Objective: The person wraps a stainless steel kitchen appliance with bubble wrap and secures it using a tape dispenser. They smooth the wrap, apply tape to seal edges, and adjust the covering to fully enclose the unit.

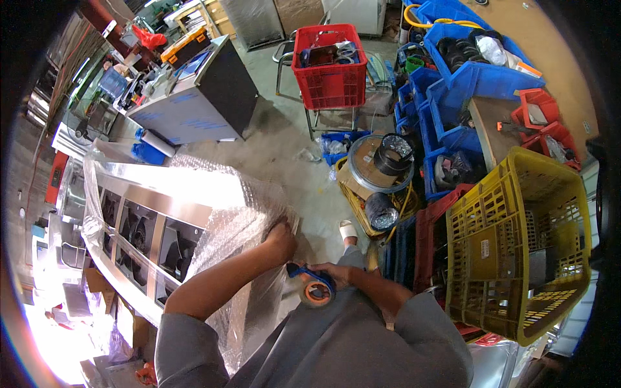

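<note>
A tape dispenser (317, 289), with a blue frame and a roll on an orange core, is held in my right hand (334, 273), close in front of my body. My left hand (281, 242) is closed at the edge of the bubble wrap (226, 223), its fingertips partly hidden. The wrap drapes over the near end and side of a long stainless steel appliance (154, 213) on my left. Dark round fittings show in the appliance's open compartments. The dispenser's blue head is close below my left wrist.
On the right stand a yellow plastic crate (486, 252) and blue parts bins (453, 116). Ahead, a red crate (330, 84) rests on a metal-legged stand. Coiled ducting (393, 155) sits on a round drum nearby. A steel cabinet (194, 103) stands at the far left.
</note>
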Action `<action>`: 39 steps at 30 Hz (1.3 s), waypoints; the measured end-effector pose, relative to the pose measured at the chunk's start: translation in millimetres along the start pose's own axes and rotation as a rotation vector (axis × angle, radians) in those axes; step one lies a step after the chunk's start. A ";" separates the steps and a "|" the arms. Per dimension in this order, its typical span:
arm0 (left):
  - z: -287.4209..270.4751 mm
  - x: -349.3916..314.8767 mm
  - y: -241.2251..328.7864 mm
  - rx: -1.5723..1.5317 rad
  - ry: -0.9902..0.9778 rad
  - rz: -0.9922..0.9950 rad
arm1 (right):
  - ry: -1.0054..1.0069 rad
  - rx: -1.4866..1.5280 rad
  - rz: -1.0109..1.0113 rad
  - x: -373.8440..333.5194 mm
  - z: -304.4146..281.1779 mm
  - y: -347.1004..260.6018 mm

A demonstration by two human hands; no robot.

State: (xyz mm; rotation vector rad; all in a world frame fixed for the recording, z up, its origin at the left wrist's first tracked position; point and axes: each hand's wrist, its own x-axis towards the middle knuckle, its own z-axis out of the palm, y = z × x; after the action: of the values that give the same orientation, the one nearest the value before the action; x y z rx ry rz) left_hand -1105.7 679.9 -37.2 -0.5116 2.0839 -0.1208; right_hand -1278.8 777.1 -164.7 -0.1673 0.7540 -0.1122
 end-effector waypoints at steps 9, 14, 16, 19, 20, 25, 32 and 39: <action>-7.7 -9.3 5.3 0.087 0.041 0.023 | 0.194 -1.401 0.030 -42.0 29.7 -124.3; 6.4 -10.9 14.6 0.106 0.021 -0.008 | 0.293 -1.823 0.036 -73.2 84.7 -146.8; 3.7 -9.4 12.7 0.113 0.000 0.015 | 0.186 -2.051 0.010 -62.5 75.3 -147.4; -24.5 -30.4 11.4 0.222 -0.042 0.017 | 0.063 -2.256 0.048 -22.2 32.7 -128.7; -34.3 -33.8 9.4 0.267 -0.044 -0.004 | 0.120 -2.146 -0.024 -25.8 24.6 -138.0; 4.6 -33.5 60.9 -0.461 -0.370 0.103 | 0.302 -1.641 -0.140 -36.0 -66.7 -186.0; -68.3 11.4 -24.1 -1.415 0.156 -0.497 | 0.593 -1.267 -0.270 -97.1 -143.2 -244.8; -131.7 49.3 -103.4 -2.124 0.871 -0.873 | 0.439 -1.125 -0.628 -132.0 -85.1 -314.5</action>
State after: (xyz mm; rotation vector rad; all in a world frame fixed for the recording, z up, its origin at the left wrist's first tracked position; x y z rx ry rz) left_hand -1206.0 551.0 24.5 -2.8893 1.6523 1.7835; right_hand -1446.0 480.5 -77.1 -1.4916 1.1151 -0.3179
